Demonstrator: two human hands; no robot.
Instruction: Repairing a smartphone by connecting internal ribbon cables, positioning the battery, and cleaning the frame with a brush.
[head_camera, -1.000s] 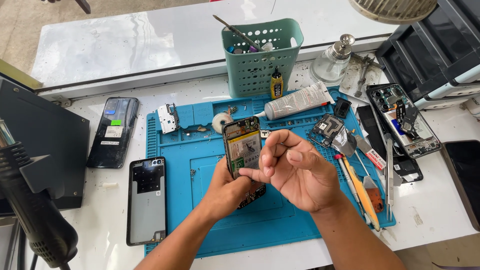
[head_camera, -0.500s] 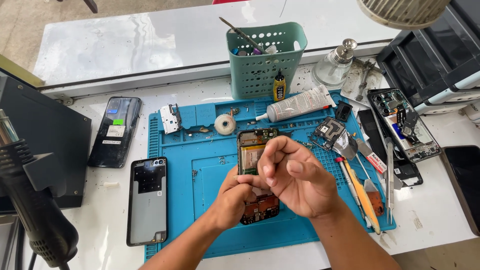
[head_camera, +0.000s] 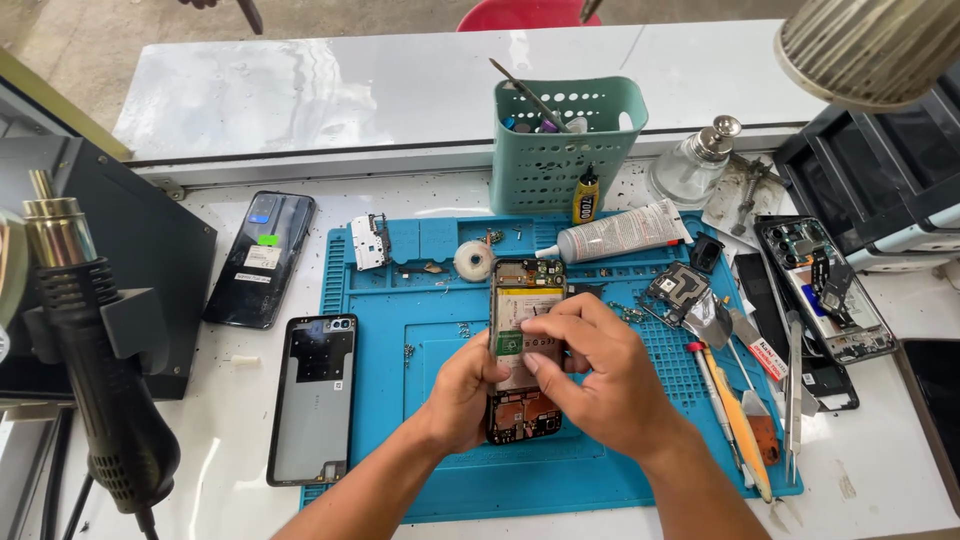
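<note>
An opened phone with its back off lies flat on the blue work mat, battery and circuit boards showing. My left hand grips its left edge near the middle. My right hand lies over its right side, fingertips pinched on the battery area. Whether a small part sits between those fingertips cannot be told.
A phone back cover and a dark phone lie left of the mat. A hot air gun stands front left. Behind the mat stand a teal tool basket, a glue tube and a tape roll. Screwdrivers, tweezers and another opened phone lie at right.
The phone was held tilted up in my left hand; it has come down flat onto the mat. My right hand has dropped onto its battery area.
</note>
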